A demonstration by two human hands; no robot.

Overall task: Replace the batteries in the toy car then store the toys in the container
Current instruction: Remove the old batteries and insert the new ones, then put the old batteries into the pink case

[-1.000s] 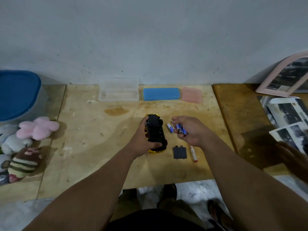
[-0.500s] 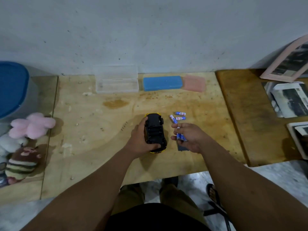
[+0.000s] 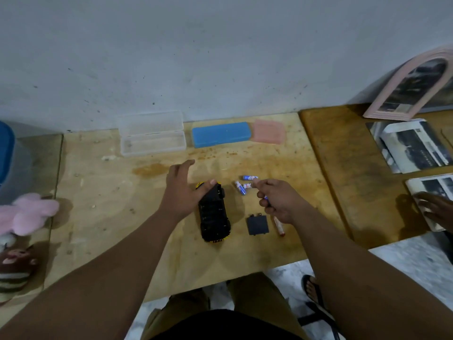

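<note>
Setting: plywood table (image 3: 103,207) pushed against a grey wall, with bare floor showing beyond its near edge.
Toy car: yellow toy car (image 3: 213,215) lies belly-up near the middle of the table, black underside facing the camera and the battery bay uncovered.
Battery cover: dark square battery cover (image 3: 257,225) rests just right of the car, beside a small red-and-white screwdriver (image 3: 279,226).
Loose batteries: three blue-and-white batteries (image 3: 243,185) lie together on the table just beyond the car's right side.
Left hand: left hand (image 3: 182,190) is spread open with straight fingers, holding nothing, thumb touching the car's far end.
Right hand: right hand (image 3: 277,200) is curled around another battery, index finger extended toward the loose ones.
Step in hand: batteries look to be out of the car and sorted; whether those on the table are spent or fresh cannot be told.
Next move: probably steady the car, seat cells in the bay with correct polarity, then refit the cover.
Storage: clear plastic case (image 3: 152,133) stands open by the wall; plush toys (image 3: 22,227) wait at the table's left edge.
</note>
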